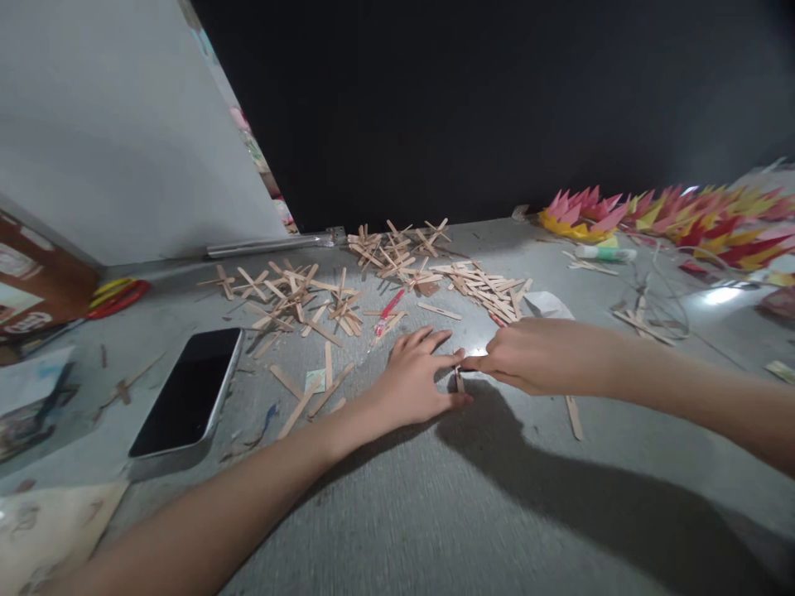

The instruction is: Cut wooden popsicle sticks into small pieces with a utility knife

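Over the grey floor, my left hand (417, 377) has its thumb and index fingertip at the two ends of a short wooden craft stick (460, 381), holding it down while the other fingers spread. My right hand (525, 354) is closed, its index finger pointing at the stick's far end and almost meeting my left index. A bit of a slim red tool (498, 319) shows above the right knuckles, and a dark tip shows by the stick; the rest is hidden in the fist. Another craft stick (574, 417) lies below my right wrist.
Craft sticks joined in star shapes (291, 290) and a pile of loose sticks (488, 285) lie ahead, with a red pen-like item (389, 310) between. A phone (190, 393) is at left. Pink and yellow paper shapes (584, 217) and a glue stick (605, 253) are at right. A black panel (484, 108) stands behind.
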